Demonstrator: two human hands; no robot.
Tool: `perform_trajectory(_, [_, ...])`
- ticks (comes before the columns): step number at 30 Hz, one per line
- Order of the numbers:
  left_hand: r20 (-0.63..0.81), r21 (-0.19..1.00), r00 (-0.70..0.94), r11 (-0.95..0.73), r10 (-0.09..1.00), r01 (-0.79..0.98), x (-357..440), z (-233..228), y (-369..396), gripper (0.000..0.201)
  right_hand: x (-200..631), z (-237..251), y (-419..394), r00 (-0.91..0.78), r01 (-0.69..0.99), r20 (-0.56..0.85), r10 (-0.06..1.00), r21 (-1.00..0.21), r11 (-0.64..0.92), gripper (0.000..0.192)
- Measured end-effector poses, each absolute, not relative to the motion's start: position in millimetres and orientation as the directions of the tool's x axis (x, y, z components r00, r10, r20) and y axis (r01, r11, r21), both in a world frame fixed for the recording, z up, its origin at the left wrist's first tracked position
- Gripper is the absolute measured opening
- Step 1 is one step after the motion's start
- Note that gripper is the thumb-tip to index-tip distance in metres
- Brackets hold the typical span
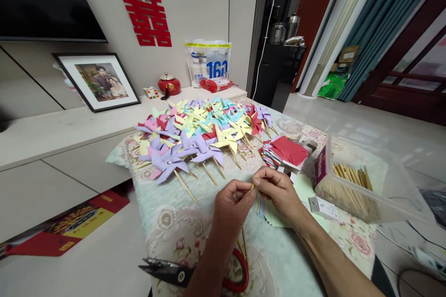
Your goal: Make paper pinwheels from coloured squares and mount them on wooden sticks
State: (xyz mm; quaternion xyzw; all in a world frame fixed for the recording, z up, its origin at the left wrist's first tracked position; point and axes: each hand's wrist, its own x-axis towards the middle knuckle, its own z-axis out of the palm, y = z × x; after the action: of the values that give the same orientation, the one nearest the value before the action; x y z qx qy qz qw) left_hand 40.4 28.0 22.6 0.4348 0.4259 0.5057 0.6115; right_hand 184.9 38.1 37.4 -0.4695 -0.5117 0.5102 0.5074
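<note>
Both hands meet at the table's centre: the left hand (234, 202) and the right hand (277, 190) pinch closed on the top of a wooden stick (244, 241). Paper pinwheels (198, 134) lie at 11 o'clock, scissors (181, 273) at 7 o'clock.

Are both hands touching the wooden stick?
Touching. The head view shows the left hand and right hand pinching the top of the wooden stick between their fingertips.

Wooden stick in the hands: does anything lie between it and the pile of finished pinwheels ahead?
Nothing visible does. The left hand and right hand pinch the stick at its top, and only bare tablecloth lies between them and the pinwheels.
</note>
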Motion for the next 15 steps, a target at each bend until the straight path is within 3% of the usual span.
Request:
perform_trajectory(4, [-0.153,0.941,0.19,0.202,0.97,-0.272,40.2,31.3,27.0,0.014,187.4,32.6,39.1,0.005,-0.09,0.092,0.996,-0.992,0.092,0.025])
perform_trajectory(8, [-0.221,0.873,0.241,0.302,0.945,-0.384,39.0,32.2,28.4,0.019,186.6,30.5,41.2,-0.01,-0.185,0.047,0.999,-0.982,0.044,0.025])
perform_trajectory(15, [-0.29,0.681,-0.026,0.187,0.957,-0.708,31.3,29.0,39.8,0.027,183.6,28.3,39.4,-0.162,-0.144,-0.08,0.984,-0.984,-0.103,0.032])
